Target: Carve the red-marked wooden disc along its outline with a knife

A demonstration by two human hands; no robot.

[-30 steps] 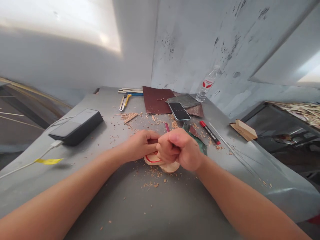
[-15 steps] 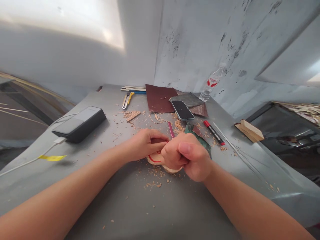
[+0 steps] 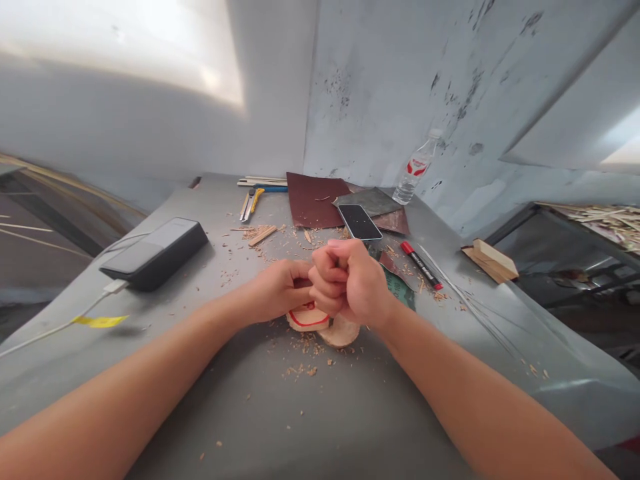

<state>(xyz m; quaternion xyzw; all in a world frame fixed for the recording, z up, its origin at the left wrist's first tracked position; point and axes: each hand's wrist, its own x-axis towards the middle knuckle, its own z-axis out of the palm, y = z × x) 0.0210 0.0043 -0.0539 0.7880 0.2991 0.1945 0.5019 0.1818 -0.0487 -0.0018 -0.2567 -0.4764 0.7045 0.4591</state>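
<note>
From the head camera I see my left hand (image 3: 280, 288) pressing a small wooden piece (image 3: 320, 323) marked with a red outline flat on the grey table (image 3: 350, 413), close in front of me among wood shavings (image 3: 305, 350). My right hand (image 3: 350, 280) is fisted, touching the left, around what I judge to be a carving tool whose blade is hidden. To carve well, I would keep the wood pinned, take shallow cuts along the red line, and keep left fingers clear of the edge.
</note>
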